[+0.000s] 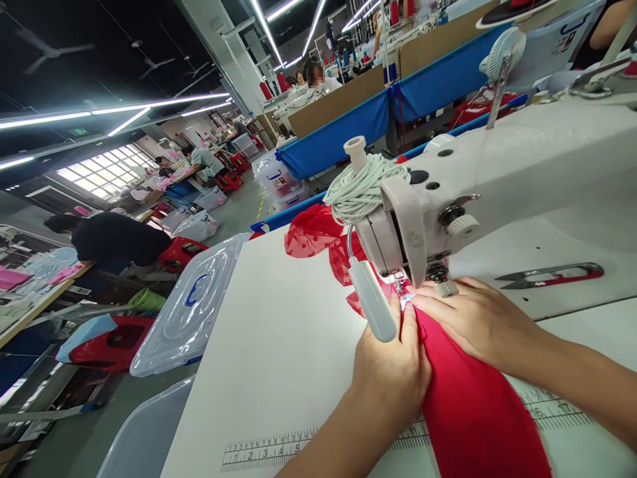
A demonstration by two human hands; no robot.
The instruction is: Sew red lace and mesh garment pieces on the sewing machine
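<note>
A long piece of red fabric (478,405) runs from the table's front edge up to the presser foot (399,289) of a white sewing machine (527,166). My left hand (391,368) is closed on the fabric's left edge, its fingertips close to the foot. Flat on the cloth at the right lies my right hand (478,322), fingers stretched toward the needle area. Behind the foot, sheer red fabric (311,232) lies bunched on the white table. A small grey lamp (373,302) partly covers my left fingers. The needle tip cannot be made out.
Red-handled thread snips (552,275) rest on the machine bed at the right. A printed ruler (269,451) crosses the table front. Pale green cord (365,189) is coiled on the machine head. A lidded plastic bin (194,299) stands left of the table. Other people sit at workstations beyond.
</note>
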